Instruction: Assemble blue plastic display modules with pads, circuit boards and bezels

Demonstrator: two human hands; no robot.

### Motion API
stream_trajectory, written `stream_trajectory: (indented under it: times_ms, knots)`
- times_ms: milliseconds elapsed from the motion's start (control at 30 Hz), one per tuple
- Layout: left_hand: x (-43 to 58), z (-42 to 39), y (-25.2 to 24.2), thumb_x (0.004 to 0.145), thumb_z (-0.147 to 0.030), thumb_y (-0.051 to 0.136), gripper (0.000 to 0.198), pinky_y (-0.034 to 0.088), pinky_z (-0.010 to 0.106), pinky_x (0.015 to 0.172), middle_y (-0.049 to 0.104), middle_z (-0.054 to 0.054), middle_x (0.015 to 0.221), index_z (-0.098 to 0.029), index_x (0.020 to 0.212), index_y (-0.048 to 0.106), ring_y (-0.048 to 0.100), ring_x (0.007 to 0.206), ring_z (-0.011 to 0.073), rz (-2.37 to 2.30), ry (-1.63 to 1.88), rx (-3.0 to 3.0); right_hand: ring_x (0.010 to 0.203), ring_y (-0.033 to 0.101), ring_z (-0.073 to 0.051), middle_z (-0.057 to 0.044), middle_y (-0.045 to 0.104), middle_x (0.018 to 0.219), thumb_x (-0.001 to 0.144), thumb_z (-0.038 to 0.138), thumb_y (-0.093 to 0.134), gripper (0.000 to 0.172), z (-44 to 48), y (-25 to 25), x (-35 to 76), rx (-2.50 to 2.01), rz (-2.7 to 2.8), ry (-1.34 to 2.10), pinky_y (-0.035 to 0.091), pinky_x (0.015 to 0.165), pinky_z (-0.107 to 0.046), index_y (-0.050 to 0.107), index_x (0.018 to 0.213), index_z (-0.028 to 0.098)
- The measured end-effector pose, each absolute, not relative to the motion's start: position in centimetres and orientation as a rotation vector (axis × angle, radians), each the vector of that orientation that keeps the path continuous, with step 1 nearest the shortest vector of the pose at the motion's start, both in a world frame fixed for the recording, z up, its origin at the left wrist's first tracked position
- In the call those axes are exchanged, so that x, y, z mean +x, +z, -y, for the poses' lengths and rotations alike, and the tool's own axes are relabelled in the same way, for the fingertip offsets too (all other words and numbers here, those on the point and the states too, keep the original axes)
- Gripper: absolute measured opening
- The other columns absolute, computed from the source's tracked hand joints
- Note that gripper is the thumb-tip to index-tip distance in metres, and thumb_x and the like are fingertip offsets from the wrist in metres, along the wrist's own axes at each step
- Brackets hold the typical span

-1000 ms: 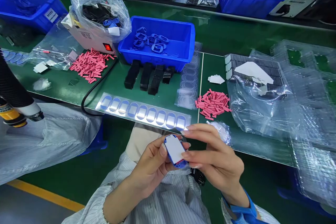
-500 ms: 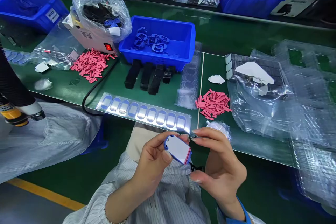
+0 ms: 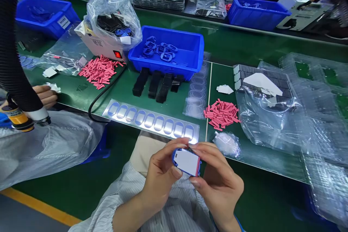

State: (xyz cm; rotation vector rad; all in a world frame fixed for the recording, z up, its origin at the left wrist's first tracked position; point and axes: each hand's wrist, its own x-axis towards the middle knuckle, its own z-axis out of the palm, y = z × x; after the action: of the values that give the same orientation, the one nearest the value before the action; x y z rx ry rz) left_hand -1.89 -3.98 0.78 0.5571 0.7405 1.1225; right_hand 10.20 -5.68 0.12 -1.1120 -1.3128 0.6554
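— Green matting (image 3: 244, 49) covers the bench ahead of us. What do we have on it?

— Straight ahead, a blue plastic tray (image 3: 165, 30) holding blue moulded frames (image 3: 160, 49). Black blocks (image 3: 153, 83) stand in a row just in front of it, with a heap of pink strips (image 3: 99, 71) to its left and another heap (image 3: 221, 114) further right.

— And our hands?

— Both are closed on the same thing. Our left hand (image 3: 160, 177) and right hand (image 3: 220, 181) pinch a blue-framed white piece (image 3: 187, 162) by its edges, between fingers and thumbs. We hold it up just off the bench edge, over our striped smock (image 3: 174, 203), with a red line along one side.

— What lies closest to it?

— A clear film strip of oval pads (image 3: 150, 121) lies just beyond it on the bench, and a crumpled clear bag (image 3: 227, 144) sits near our right hand.

— Anyone beside us?

— Yes, to our left a co-worker's hand (image 3: 45, 96) rests at the bench edge, near a yellow-handled tool (image 3: 16, 119) on a black hose (image 3: 11, 50).
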Motion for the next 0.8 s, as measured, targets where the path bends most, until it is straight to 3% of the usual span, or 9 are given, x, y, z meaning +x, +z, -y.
stream_trajectory:
  times_ms: [233,400,500,633,800]
  knots:
    - [-1.8,4.1,0.2,0.071,-0.044,0.072,0.029,0.044,0.031,0.096,0.070,0.001,0.115,-0.034,0.098,0.073,0.058,0.114,0.0225,-0.689,1.137,0.603,0.090,0.061,-0.025,-0.007,0.068,0.096,0.080,0.031,0.067,0.032,5.6,-0.4,10.4,-1.090,1.356,0.640,0.050,0.076,-0.044,0.065,0.112,0.027]
    - [-4.6,2.5,0.1,0.082,-0.031,0.063,0.037,0.034,0.040,0.106,0.063,0.005,0.129,-0.032,0.119,0.063,0.052,0.122,0.0254,-0.750,1.129,1.218,0.094,0.063,-0.027,-0.007,0.070,0.095,0.077,0.024,0.071,0.033,5.4,-0.3,11.9,-1.176,1.515,0.561,0.050,0.079,-0.047,0.066,0.110,0.026]
    - [-6.1,0.8,0.8,0.073,-0.015,0.073,0.043,0.031,0.045,0.107,0.067,0.005,0.123,-0.034,0.110,0.067,0.056,0.118,0.0284,-0.704,0.906,1.622,0.093,0.064,-0.026,-0.006,0.070,0.093,0.077,0.023,0.071,0.031,5.3,-0.2,12.7,-1.228,1.660,0.521,0.051,0.078,-0.045,0.066,0.107,0.026]
    - [-6.4,-0.4,2.1,0.067,-0.006,0.074,0.035,0.041,0.049,0.099,0.073,0.011,0.109,-0.030,0.092,0.075,0.066,0.104,0.0307,-0.762,0.666,1.551,0.092,0.064,-0.025,-0.005,0.070,0.092,0.078,0.023,0.070,0.027,5.4,-0.6,13.3,-1.252,1.786,0.500,0.050,0.076,-0.043,0.065,0.104,0.025]
    - [-6.2,-0.2,2.3,0.070,-0.003,0.069,0.035,0.042,0.051,0.100,0.070,0.012,0.113,-0.027,0.095,0.073,0.063,0.109,0.0309,-0.734,0.672,1.547,0.092,0.064,-0.025,-0.006,0.070,0.093,0.078,0.021,0.070,0.028,5.8,-1.0,13.3,-1.252,1.847,0.465,0.049,0.077,-0.042,0.063,0.105,0.024]
